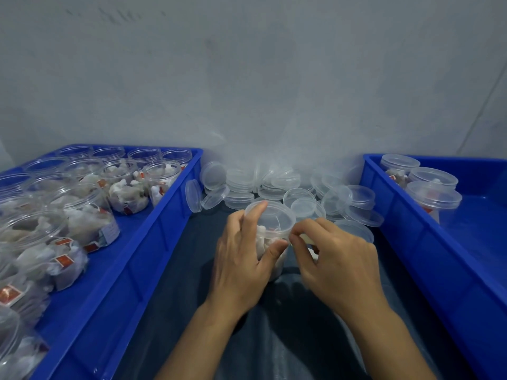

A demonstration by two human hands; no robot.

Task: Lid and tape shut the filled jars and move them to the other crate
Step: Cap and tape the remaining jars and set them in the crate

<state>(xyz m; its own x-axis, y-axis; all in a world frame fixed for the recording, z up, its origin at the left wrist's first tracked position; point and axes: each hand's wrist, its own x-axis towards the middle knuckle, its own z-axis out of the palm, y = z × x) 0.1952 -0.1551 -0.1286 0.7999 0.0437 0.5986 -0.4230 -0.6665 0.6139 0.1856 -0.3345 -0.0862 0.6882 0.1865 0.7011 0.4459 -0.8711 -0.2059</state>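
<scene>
Between the two blue crates, over the dark table point(170, 311), the left hand point(241, 259) wraps its curled fingers and thumb round a lidded jar point(271, 223) of white sachets. The right hand point(337, 259) pinches something small and pale at the jar's side just under the lid rim; what it is cannot be told. Loose lids point(274, 185) crowd the wall behind, the left crate point(153, 242) holds unlidded jars point(82, 212), and the right crate point(411, 242) holds three lidded jars point(428, 185) at its far corner, floor open beside them.

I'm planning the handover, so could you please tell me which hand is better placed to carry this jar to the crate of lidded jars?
Probably the left hand: it already grips the clear lidded plastic jar, while the right hand only pinches at its rim.
</scene>
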